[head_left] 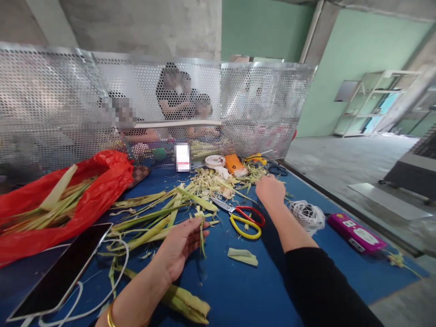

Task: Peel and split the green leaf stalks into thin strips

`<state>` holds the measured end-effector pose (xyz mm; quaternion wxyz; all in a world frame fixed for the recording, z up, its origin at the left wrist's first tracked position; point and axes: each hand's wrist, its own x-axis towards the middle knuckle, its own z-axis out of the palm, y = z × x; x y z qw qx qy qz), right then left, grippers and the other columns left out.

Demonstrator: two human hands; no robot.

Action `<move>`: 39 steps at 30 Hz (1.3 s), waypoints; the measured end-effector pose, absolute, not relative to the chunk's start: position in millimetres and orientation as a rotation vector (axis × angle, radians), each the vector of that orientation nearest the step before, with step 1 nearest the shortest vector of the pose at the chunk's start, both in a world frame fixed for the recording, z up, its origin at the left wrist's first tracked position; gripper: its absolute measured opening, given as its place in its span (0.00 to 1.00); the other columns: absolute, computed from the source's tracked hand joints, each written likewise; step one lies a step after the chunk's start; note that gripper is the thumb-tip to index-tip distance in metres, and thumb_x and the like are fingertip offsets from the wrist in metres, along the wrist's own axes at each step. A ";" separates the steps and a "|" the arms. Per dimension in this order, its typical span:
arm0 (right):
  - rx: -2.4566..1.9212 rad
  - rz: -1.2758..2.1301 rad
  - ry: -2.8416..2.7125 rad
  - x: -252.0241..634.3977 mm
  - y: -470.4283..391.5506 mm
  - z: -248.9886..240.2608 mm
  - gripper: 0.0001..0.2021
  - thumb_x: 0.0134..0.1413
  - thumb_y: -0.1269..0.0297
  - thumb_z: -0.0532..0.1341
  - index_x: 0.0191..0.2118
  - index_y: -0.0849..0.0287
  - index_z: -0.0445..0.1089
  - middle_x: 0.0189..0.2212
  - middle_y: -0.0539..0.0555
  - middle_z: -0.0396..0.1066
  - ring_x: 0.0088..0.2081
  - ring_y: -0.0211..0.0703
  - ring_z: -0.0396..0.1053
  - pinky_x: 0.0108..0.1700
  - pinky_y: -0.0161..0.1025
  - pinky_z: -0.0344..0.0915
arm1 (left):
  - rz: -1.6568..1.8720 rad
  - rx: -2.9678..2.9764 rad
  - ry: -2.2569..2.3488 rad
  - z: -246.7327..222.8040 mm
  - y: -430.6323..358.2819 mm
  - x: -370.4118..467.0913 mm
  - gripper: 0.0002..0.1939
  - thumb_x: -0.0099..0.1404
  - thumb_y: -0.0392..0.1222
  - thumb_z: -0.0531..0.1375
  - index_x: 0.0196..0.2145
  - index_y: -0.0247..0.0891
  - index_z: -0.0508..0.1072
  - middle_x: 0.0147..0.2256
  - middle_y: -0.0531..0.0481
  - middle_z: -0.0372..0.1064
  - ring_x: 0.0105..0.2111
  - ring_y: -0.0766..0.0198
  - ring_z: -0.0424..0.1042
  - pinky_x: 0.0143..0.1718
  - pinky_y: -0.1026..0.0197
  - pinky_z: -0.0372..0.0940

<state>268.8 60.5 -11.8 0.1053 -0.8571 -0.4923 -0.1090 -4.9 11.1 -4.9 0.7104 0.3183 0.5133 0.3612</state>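
The left hand [185,243] has its fingers closed on a green leaf piece [201,234] above the blue counter [245,284], and the right hand [270,190] is by the scraps [221,181], its fingers hard to tell.

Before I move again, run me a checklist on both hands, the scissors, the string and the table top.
1. Left hand has the green plant piece between thumb and fingers: ok.
2. Right hand has a grip on something: cannot tell, its fingertips are hidden by the scrap pile.
3. Scissors lie in plain view, untouched: ok.
4. White string is neatly wound: not ok, it lies in a loose tangle.
5. Blue table top is free of loose scraps: not ok, a pale leaf piece lies in front of the scissors.
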 end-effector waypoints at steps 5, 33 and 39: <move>-2.578 -0.202 -1.507 268.0 56.6 -9.2 0.18 0.58 0.60 0.54 0.43 0.68 0.74 0.44 0.71 0.70 0.44 0.56 0.71 0.43 0.44 0.64 | 0.808 0.694 1.159 -6.9 11.8 -4.0 0.07 0.60 0.37 0.61 0.36 0.32 0.74 0.37 0.43 0.75 0.28 0.68 0.74 0.28 0.69 0.69; -2.218 -0.053 -1.059 284.1 86.6 -39.3 0.22 0.57 0.66 0.50 0.55 0.73 0.62 0.57 0.73 0.56 0.53 0.57 0.64 0.51 0.44 0.61 | 0.779 0.680 1.156 -3.2 8.3 -0.6 0.08 0.58 0.38 0.64 0.36 0.34 0.73 0.36 0.45 0.75 0.27 0.67 0.73 0.28 0.68 0.68; -1.902 -0.156 -1.302 270.9 69.7 -15.0 0.24 0.54 0.71 0.50 0.58 0.67 0.61 0.60 0.64 0.56 0.58 0.48 0.59 0.55 0.40 0.59 | 0.811 0.671 1.159 -1.8 8.3 -0.2 0.05 0.59 0.36 0.62 0.35 0.33 0.73 0.34 0.45 0.76 0.26 0.68 0.73 0.27 0.68 0.68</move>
